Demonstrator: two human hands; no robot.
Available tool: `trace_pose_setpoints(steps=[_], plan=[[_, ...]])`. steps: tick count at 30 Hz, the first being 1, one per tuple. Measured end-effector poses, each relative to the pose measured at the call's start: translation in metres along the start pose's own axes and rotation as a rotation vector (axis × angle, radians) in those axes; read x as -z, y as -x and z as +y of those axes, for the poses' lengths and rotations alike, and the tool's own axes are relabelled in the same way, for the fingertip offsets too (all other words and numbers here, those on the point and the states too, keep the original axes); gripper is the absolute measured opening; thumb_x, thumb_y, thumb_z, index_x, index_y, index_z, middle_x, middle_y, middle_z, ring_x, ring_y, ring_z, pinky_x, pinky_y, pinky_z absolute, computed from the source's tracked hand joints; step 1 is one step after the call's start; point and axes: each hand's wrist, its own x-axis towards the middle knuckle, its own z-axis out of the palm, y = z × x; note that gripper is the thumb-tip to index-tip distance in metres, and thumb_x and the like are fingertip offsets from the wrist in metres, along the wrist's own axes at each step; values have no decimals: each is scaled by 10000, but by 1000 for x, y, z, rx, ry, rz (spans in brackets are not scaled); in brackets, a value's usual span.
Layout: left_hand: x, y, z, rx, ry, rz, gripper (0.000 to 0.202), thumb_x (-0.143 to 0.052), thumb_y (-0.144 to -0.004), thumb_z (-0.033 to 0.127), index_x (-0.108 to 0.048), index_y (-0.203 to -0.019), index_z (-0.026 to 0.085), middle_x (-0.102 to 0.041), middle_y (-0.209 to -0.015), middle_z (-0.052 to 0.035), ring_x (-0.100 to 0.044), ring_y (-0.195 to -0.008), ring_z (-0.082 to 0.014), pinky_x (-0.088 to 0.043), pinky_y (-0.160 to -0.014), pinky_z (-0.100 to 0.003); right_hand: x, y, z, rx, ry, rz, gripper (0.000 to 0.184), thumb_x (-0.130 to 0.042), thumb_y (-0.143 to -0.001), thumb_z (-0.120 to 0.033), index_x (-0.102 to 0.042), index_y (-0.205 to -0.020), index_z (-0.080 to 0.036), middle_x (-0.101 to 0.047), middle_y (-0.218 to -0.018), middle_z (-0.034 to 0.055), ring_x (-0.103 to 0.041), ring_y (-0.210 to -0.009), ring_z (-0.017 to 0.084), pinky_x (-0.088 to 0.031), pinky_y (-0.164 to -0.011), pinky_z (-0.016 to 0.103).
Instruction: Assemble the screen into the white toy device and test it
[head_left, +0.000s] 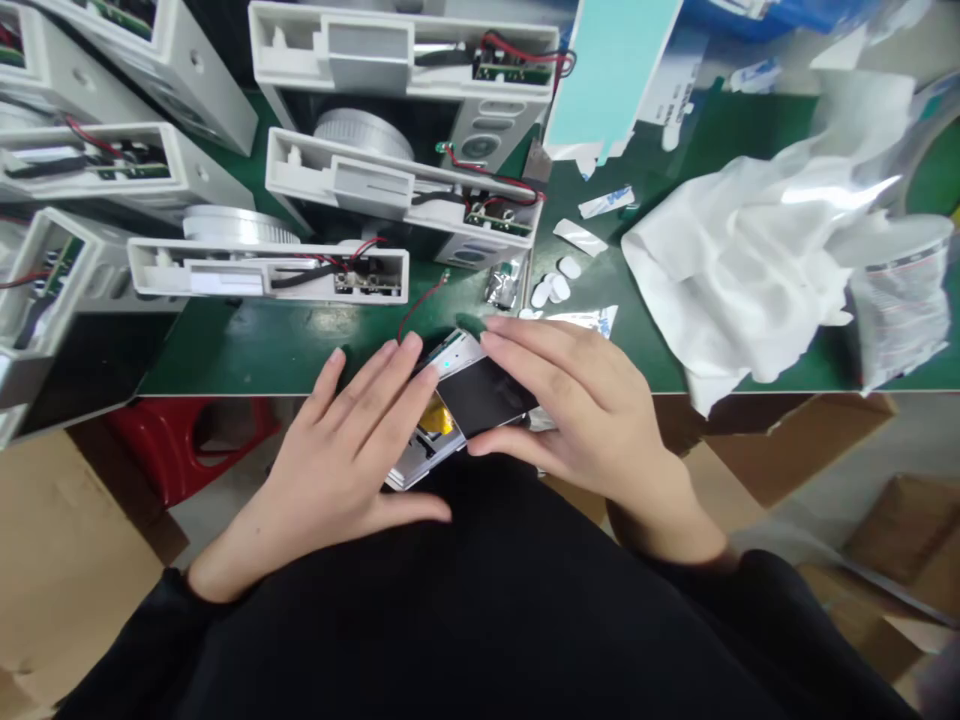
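A white camera-like device [409, 470] lies tilted at the table's near edge, its inside partly exposed, with a gold-coloured patch and a small lit blue-green spot. My left hand [349, 445] lies over its left end, fingers spread across it and thumb along the near side. In my right hand [577, 400], a black screen panel [487, 400] is held between the fingers and thumb, over the device's right part. Whether the panel is attached cannot be seen. A thin red wire [420, 303] runs out beyond my left fingertips. My palms hide both ends.
Several open white housings with wires, such as this one [270, 270], stand at the back and left. White oval pads [559, 285], backing strips [606, 202], a white cloth [739, 250] and a clear bag [900, 310] lie right. A red stool [172, 450] and cardboard boxes [795, 450] are below.
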Motion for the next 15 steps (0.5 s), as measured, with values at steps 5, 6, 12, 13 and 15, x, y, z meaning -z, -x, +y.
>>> trace_pose_setpoints(steps=[5,6,12,13,15], plan=[[-4,2,3,115,82,153,735,-809,-825,373,-471,-1421,104,-609,-1330,-240,-629,-1246,-361,-573,-997,-473,3,4,-4,8,95,41,732,-662,-887,-636,-530,-1412,-142,-759,-1115,142,-720,-1009,277,-610,-860,402],[-2,4,1,126,127,153,705,-805,-829,336,-470,-1413,129,-623,-1304,-217,-647,-1207,-339,-592,-954,-452,4,5,-5,17,121,43,733,-665,-882,-641,-541,-1396,-134,-763,-1081,133,-719,-979,267,-606,-845,391],[8,5,-12,68,453,84,670,-767,-861,213,-425,-1436,177,-608,-1421,-186,-606,-1316,-276,-557,-1076,-455,17,1,-13,18,154,-10,657,-658,-900,-622,-574,-1367,-168,-771,-1076,97,-705,-965,251,-576,-852,383],[9,4,-13,53,478,76,661,-765,-864,205,-427,-1431,175,-605,-1434,-183,-591,-1336,-264,-545,-1097,-450,19,0,-14,-5,139,-38,638,-648,-912,-614,-562,-1388,-196,-770,-1095,88,-705,-972,254,-573,-859,393],[12,2,-13,27,477,66,605,-753,-872,175,-452,-1397,176,-616,-1433,-169,-577,-1353,-248,-535,-1113,-445,23,-1,-16,-31,115,-68,634,-650,-917,-598,-548,-1411,-213,-767,-1106,87,-704,-969,264,-566,-858,410]])
